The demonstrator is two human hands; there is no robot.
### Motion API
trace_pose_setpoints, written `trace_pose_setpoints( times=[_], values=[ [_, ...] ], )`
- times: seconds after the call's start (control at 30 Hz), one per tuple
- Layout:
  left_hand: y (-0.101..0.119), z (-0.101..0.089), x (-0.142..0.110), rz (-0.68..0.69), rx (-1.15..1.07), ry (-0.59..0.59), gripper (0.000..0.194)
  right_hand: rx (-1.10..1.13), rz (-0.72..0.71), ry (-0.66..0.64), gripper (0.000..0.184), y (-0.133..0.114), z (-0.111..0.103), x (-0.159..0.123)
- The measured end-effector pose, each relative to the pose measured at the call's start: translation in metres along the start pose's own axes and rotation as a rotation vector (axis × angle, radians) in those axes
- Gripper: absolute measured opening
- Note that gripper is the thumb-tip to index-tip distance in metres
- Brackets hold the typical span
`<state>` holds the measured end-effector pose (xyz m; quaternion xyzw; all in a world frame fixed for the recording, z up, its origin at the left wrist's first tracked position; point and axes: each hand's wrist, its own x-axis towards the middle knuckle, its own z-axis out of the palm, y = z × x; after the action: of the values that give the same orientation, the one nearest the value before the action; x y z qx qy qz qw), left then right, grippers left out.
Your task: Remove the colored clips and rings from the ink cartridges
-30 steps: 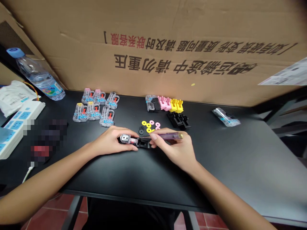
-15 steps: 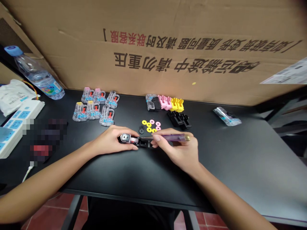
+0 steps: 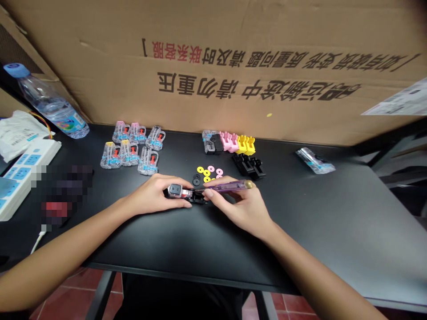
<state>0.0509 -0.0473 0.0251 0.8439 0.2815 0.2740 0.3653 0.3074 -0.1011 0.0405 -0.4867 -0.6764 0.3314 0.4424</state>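
Observation:
My left hand pinches a small device between thumb and fingers. The device has a clear body, a dark end face with two dots, and a black part on its right. In my right hand is a screwdriver with a see-through purple handle, held like a pen and nearly level. Its thin shaft points left to the black part; the tip is hard to make out. Just beyond my hands lie yellow rings, pink rings and black rings, some partly hidden by my right fingers.
Several clear plastic units stand at back left. Pink holders, yellow holders and black holders sit back centre. Another clear unit lies right. A bottle and a power strip occupy the left; cardboard stands behind.
My right hand and the screwdriver have moved left, closer to the device. The screwdriver's handle end has risen slightly. My left hand keeps its hold with little movement.

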Motion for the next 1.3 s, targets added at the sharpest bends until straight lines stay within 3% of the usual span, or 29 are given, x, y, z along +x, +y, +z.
trace_pose_setpoints(
  times=[0.3,0.6,0.83,1.3],
  values=[
    [-0.003,0.001,-0.001,0.010,0.006,0.007,0.040,0.092,0.040,0.058,0.021,-0.006,0.001,0.002],
    [-0.001,0.002,0.000,-0.033,0.016,0.022,0.038,0.038,-0.072,-0.120,0.008,-0.010,-0.004,0.000],
    [-0.002,0.002,0.000,-0.028,0.025,0.020,0.038,0.031,-0.089,-0.199,0.012,-0.008,-0.006,0.001],
    [-0.001,0.003,0.000,-0.010,0.048,0.042,0.037,-0.019,-0.075,-0.107,0.014,-0.010,0.000,0.000]
  ],
)
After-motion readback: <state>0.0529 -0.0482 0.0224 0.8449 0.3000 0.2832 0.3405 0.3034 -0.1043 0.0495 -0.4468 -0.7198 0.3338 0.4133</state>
